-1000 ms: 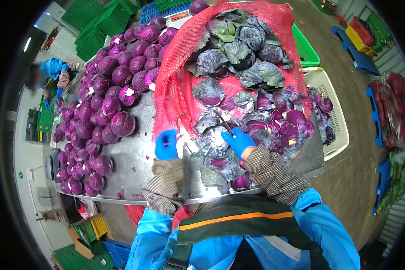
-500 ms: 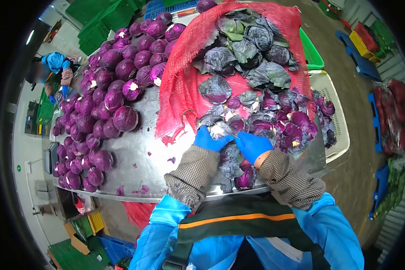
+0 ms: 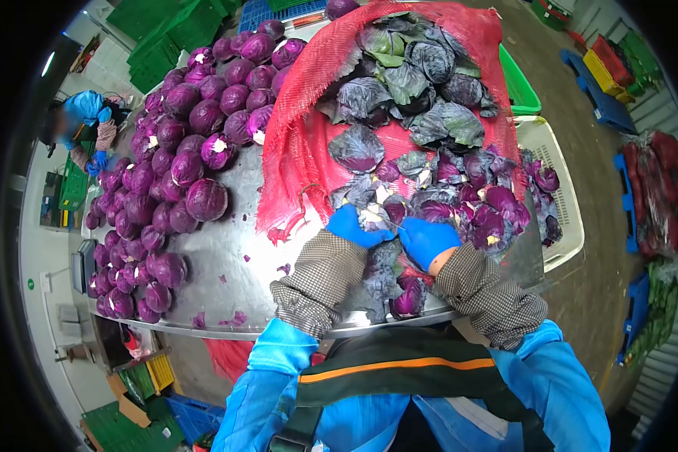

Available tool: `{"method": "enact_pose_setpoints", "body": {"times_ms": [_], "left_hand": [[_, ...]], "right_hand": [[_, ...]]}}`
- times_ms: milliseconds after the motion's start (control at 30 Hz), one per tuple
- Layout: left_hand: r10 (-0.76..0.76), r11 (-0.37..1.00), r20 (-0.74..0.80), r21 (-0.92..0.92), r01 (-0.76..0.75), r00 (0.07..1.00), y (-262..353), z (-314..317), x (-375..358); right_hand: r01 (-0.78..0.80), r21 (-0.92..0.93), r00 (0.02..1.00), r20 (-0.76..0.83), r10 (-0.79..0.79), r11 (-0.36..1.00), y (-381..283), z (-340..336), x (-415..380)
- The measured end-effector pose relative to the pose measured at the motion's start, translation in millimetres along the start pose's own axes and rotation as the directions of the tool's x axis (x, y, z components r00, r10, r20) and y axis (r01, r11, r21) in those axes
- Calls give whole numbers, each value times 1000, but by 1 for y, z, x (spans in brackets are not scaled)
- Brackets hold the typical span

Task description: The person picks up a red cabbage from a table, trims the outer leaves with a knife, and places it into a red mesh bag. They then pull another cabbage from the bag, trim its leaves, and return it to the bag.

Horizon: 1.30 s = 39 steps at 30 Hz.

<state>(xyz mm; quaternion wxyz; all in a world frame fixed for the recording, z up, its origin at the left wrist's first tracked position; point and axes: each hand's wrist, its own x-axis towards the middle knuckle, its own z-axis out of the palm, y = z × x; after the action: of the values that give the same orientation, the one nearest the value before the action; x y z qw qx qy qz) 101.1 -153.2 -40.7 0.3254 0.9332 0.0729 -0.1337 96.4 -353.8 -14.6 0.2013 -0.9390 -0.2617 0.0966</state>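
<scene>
**Two blue-gloved hands meet at a pale-stemmed cabbage, just on the near side of a red mesh sack**

The pale-stemmed cabbage (image 3: 372, 217) lies on the worktop (image 3: 241, 226) near the sack's (image 3: 294, 128) near edge. The left hand (image 3: 356, 227) touches its near left side; whether these fingers pinch it or only press cannot be told. The right hand (image 3: 428, 239) is closed round a knife (image 3: 389, 224), fingers bent together.

The worktop's rim curves between the sack and the person's body, under both forearms. Left of the sack a strip of shiny metal shows, with purple scraps (image 3: 233, 319) near the rim, then the heap of purple cabbages (image 3: 181, 166). To the right of the sack's near part, the worktop ends at a white crate (image 3: 569, 203), with a green crate (image 3: 518, 83) farther off. Loose leaves (image 3: 486, 218) crowd the area beyond the right hand.

The pale-stemmed cabbage is roundish, its cut stem facing up, with no clear long axis. The knife runs crosswise between the hands, toward the left one.

The knife's handle is hidden in the right glove, its blade a thin sliver. Gloves cover part of the cabbage's near side. Leafy cabbages (image 3: 422, 83) rest on the sack, some half covered by others.
</scene>
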Motion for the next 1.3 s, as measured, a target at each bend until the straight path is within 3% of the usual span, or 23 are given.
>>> {"method": "enact_pose_setpoints", "body": {"times_ms": [67,167,200,300,333,433,467,567,600,700,733,800,833,867,967,1000,1033,1067,1100,1133,1233,1267,1300], "left_hand": [[-49,999,69,-2,49,996,3,-6,3],[257,941,-109,-199,-274,960,-16,10,17],[100,995,-52,-5,-100,994,-7,5,11],[77,996,-47,-38,-79,996,-4,7,7],[213,976,-141,68,-205,967,-4,13,4],[299,951,-175,139,-277,938,4,12,-13],[320,946,-252,30,-323,913,-6,18,-18],[279,916,-170,-249,-315,945,-24,22,-20],[236,735,-5,-653,-182,972,-18,21,-25],[221,558,-50,-813,-168,974,-23,26,-30],[347,528,-83,-806,-268,934,-30,21,-28],[295,107,106,-991,78,950,-32,21,-25],[303,-125,201,-961,247,932,-16,8,-29],[198,-332,235,-897,291,952,4,0,-44],[386,-594,109,-731,338,916,42,-26,-52],[420,-510,81,-802,309,904,49,-29,-51],[537,-609,165,-602,516,827,58,-37,-54],[655,-643,211,-349,682,725,67,-48,-61],[451,-492,237,-738,461,861,61,-46,-60],[219,-113,248,-954,277,944,55,-45,-58],[299,142,-67,-983,-114,952,37,-40,-45],[353,402,-124,-875,-270,927,20,-27,-34],[289,318,-44,-938,-139,956,17,-22,-38]], "right_hand": [[-47,-49,999,20,48,998,4,10,-3],[-80,-41,997,-14,79,996,10,27,3],[-87,-24,996,-35,86,996,11,29,5],[-139,-45,990,1,140,989,15,29,17],[-243,12,963,124,240,970,21,24,28],[-271,96,955,148,255,958,19,9,42],[-271,210,959,148,243,939,16,0,35],[-224,246,974,19,226,943,-6,-4,24],[-204,344,978,29,207,916,-12,-6,28],[-211,377,967,-56,250,902,0,-4,37],[-176,430,952,-156,264,886,7,-5,36],[-341,346,917,-83,391,874,25,-15,34],[-416,298,891,-53,450,859,31,-19,33],[-412,342,894,-28,447,845,32,-23,29],[-258,622,910,-100,402,740,0,-59,14],[-171,663,938,-119,327,729,7,-48,15],[-30,708,957,-182,224,705,-4,-53,8],[1,691,972,-169,161,723,-13,-57,5],[32,674,983,-154,98,738,-17,-60,2],[75,706,978,-190,85,704,-12,-55,3],[-151,801,985,74,154,579,-17,-64,-4],[-27,800,985,-82,155,599,-28,-62,-8],[-22,808,985,-85,153,589,-28,-58,-11]]}}
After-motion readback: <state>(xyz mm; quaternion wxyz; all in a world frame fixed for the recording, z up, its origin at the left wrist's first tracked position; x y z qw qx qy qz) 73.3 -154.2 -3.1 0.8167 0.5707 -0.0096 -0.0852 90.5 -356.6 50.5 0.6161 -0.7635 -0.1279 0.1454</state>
